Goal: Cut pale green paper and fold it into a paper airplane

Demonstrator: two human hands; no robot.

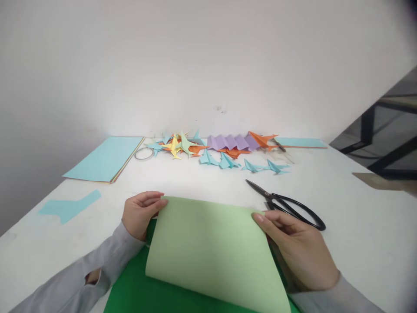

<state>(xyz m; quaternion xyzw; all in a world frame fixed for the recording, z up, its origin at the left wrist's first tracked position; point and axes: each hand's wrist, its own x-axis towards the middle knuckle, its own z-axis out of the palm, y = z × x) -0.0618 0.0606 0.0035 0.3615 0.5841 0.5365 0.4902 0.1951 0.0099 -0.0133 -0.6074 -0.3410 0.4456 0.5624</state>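
A green paper sheet (pixel 211 248) lies on the white table (pixel 358 226) in front of me, its pale underside folded over toward the far side and its dark green face showing near me. My left hand (pixel 140 214) pinches the sheet's far left corner. My right hand (pixel 293 248) pinches the far right corner. Both hands are closed on the paper's edge.
Black scissors (pixel 286 205) lie just beyond my right hand. Several folded paper figures (pixel 221 152) line the back edge by the wall, beside a tape ring (pixel 144 153). A stack of coloured sheets (pixel 106 158) lies back left, a blue paper scrap (pixel 69 206) at the left.
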